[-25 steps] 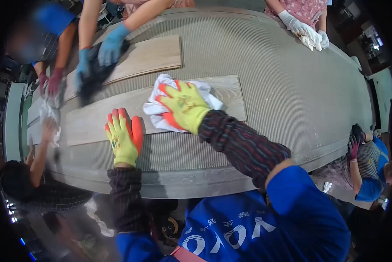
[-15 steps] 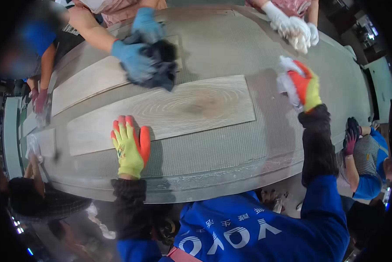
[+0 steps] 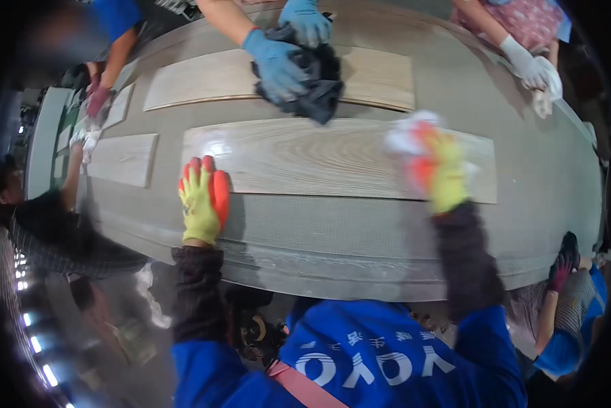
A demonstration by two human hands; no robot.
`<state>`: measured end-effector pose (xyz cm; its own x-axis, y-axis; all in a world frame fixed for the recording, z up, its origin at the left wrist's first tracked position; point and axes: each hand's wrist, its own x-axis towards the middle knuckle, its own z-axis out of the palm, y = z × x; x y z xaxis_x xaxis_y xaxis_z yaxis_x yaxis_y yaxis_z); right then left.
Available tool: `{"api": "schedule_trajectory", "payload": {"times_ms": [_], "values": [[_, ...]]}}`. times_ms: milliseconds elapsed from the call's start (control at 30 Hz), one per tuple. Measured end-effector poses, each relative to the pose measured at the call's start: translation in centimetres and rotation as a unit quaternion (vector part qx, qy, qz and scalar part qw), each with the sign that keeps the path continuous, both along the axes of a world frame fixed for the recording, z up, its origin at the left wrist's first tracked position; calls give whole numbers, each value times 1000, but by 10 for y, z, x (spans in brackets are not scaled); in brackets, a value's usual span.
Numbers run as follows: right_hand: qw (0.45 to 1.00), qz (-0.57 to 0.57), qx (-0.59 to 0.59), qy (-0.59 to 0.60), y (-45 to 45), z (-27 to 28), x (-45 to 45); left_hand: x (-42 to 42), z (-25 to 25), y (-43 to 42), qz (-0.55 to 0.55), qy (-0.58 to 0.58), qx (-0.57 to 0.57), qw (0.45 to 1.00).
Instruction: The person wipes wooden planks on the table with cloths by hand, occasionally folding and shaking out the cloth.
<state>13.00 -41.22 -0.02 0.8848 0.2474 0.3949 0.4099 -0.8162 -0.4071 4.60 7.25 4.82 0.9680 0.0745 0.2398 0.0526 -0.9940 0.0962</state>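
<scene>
A long wooden plank (image 3: 305, 163) with pale, curved grain lies on the table in front of me. My left hand (image 3: 202, 204), in a yellow-and-orange glove, rests flat at the plank's near left end, fingers stretched out and holding nothing. Over the plank's right part is my right hand (image 3: 445, 170), gloved alike and smeared by motion. It grips a white cloth (image 3: 409, 132), which lies on or just above the wood. Part of the cloth is hidden behind the fingers.
Across the table (image 3: 332, 224), a co-worker's blue-gloved hands (image 3: 281, 64) press a dark cloth (image 3: 315, 85) onto another plank (image 3: 380, 75). A co-worker's white-gloved hands (image 3: 533, 71) are at the far right. More people work at the left near a shorter plank (image 3: 123, 160).
My right hand has come left with the cloth, from beyond the plank's right end to over it. The view has shifted; my left hand is now nearer the plank's left end.
</scene>
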Motion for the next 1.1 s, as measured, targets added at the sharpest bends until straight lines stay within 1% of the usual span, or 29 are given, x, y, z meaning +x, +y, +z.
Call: {"api": "schedule_trajectory", "payload": {"times_ms": [33, 67, 100, 133, 167, 200, 233, 267, 300, 333, 367, 400, 500, 533, 567, 600, 667, 700, 733, 767, 800, 833, 867, 900, 933, 1000, 1033, 1067, 1100], "values": [[997, -37, -66, -28, -41, 34, 6, -3, -4, -12, 5, -2, 6, 1000], [987, -76, -132, -55, -82, 64, 13, 6, 0, 21, -8, -27, -27, 999], [986, -72, -134, -63, -77, 54, 17, 7, -6, 14, -16, -45, -36, 998], [978, -148, -117, -84, -77, 36, 22, 12, -9, 5, -16, -51, -43, 998], [964, -221, -110, -99, -61, 32, 21, 12, 1, 7, -25, -42, -69, 996], [985, -161, 28, -53, 16, 28, 27, 11, 11, 5, -36, -31, -87, 995], [979, -80, -99, -159, 105, 62, 24, 16, 20, 2, -50, -24, -98, 994], [991, -9, -82, -102, 191, 100, 28, 11, 27, 12, -63, -24, -96, 993], [998, 35, -46, -39, 272, 83, 44, 4, 23, 37, -99, -8, -108, 989], [990, 85, -23, -113, 364, 22, 66, -2, -3, 57, -127, 15, -124, 984], [971, 198, -119, 64, 429, 66, 58, -4, -10, 68, -154, 34, -129, 979], [973, 190, -118, 64, 422, 62, 67, 2, -12, 66, -162, 35, -127, 978], [975, 199, -15, 99, 366, 15, 69, 5, -19, 53, -172, 18, -176, 969], [983, 157, -45, -77, 305, 38, 55, 5, -18, 58, -174, 16, -182, 968], [988, 78, -117, -64, 233, 64, 44, 6, -15, 50, -201, 10, -193, 960], [991, 2, -125, -46, 173, 58, 40, 9, -13, 51, -232, 8, -211, 949], [978, -147, -66, 132, 73, 46, 30, 14, -23, 67, -267, 1, -237, 934], [956, -207, -25, 208, 69, 41, 23, 11, -33, 80, -262, 1, -357, 897], [933, -227, 223, 168, 109, 10, 11, 11, -42, 91, -250, 5, -467, 848], [978, -180, 73, 80, 176, 15, 0, 11, -49, 99, -234, 7, -570, 788], [984, -154, -78, -36, 244, 21, -11, 8, -49, 106, -237, 14, -573, 785], [988, -75, -70, -116, 321, 23, -12, 10, -47, 111, -179, 10, -706, 685], [995, 28, -95, -30, 389, 45, -10, 10, -44, 116, -113, 7, -817, 565], [984, 98, -121, 83, 441, 38, -4, 11, -38, 121, -43, 1, -901, 432], [985, 108, -110, 75, 445, 36, 0, 11, -30, 131, -43, -10, -895, 443], [992, 112, -51, -13, 446, 31, 8, 7, -2, 165, -25, 17, -833, 553], [995, 47, -75, 34, 405, 36, 11, -1, 5, 183, -10, 39, -801, 597], [991, -39, -115, -51, 366, 52, 8, 0, 3, 211, -7, 39, -796, 604], [986, -124, -94, -67, 303, 31, 9, 7, -6, 249, -28, -2, -752, 659]]}}
